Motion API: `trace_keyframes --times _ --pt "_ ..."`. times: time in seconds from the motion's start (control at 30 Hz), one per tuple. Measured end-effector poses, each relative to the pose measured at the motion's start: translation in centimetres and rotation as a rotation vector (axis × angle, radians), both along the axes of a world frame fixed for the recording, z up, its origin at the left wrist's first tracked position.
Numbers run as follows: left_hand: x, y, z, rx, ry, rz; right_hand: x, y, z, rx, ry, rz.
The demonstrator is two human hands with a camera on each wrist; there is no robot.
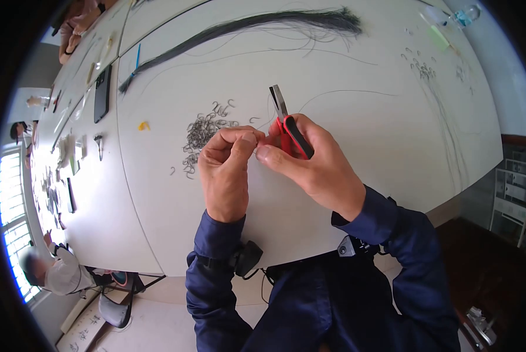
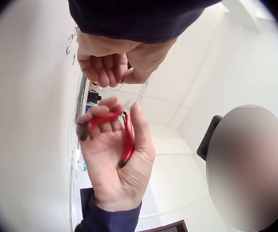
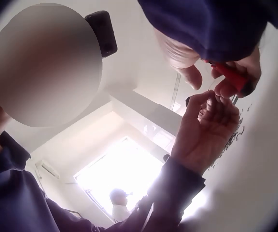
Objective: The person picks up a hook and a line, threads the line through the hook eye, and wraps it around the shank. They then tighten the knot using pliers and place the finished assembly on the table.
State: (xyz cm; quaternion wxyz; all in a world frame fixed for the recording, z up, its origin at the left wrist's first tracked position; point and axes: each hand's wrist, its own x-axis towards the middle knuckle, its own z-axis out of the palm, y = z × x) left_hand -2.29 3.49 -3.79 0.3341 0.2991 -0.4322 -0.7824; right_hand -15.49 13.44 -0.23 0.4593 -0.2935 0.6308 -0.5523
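Observation:
My left hand [image 1: 225, 182] pinches a tiny metal piece [image 2: 123, 80] between thumb and fingertips; it looks like a hook, though its shape is mostly hidden. Red-and-black pliers [image 1: 300, 138] lie in my right hand [image 1: 324, 170], their nose pointing away from me and their handles [image 2: 129, 140] spread apart in the left wrist view. The right thumb and fingertips come right up to the left fingertips. A thin dark line [image 1: 357, 91] curves over the table from near the hands. Just beyond the left hand lies a heap of small metal hooks [image 1: 201, 132].
Across the far side of the table stretches a long bundle of dark strands [image 1: 216, 30] with a blue tie [image 1: 138, 58]. Hooks with lines attached [image 1: 424, 71] lie at the right. A phone [image 1: 102, 94] and a yellow scrap [image 1: 144, 125] are leftward. Other people sit at the left.

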Motion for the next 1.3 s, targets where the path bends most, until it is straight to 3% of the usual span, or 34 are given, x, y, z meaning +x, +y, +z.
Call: trace_keyframes --times 0.2,0.5,0.7,0.93,1.07,1.17,1.3 --pt "0.2 -0.3 -0.3 -0.015 0.096 0.005 0.2 -1.0 -1.1 0.007 -0.177 -0.042" --pt "0.1 -0.3 -0.1 0.041 0.105 0.007 0.7 -1.2 -1.2 -0.018 -0.227 -0.068" --pt "0.1 -0.2 -0.2 0.023 0.100 -0.025 -0.1 -1.1 -1.3 -0.105 0.109 -0.170" --pt "0.1 -0.3 -0.3 -0.043 0.057 -0.034 -2.0 -1.2 0.5 -0.092 0.212 0.122" --pt "0.2 -0.1 -0.2 -0.074 -0.008 -0.048 -2.1 -1.3 0.2 -0.084 0.389 0.144" --pt "0.2 0.1 0.1 -0.080 -0.030 -0.053 -2.3 -1.4 -0.3 -0.206 0.589 -0.011" --pt "0.2 0.1 0.1 -0.076 -0.031 -0.047 -3.8 -1.1 -0.1 -0.119 0.605 -0.066"
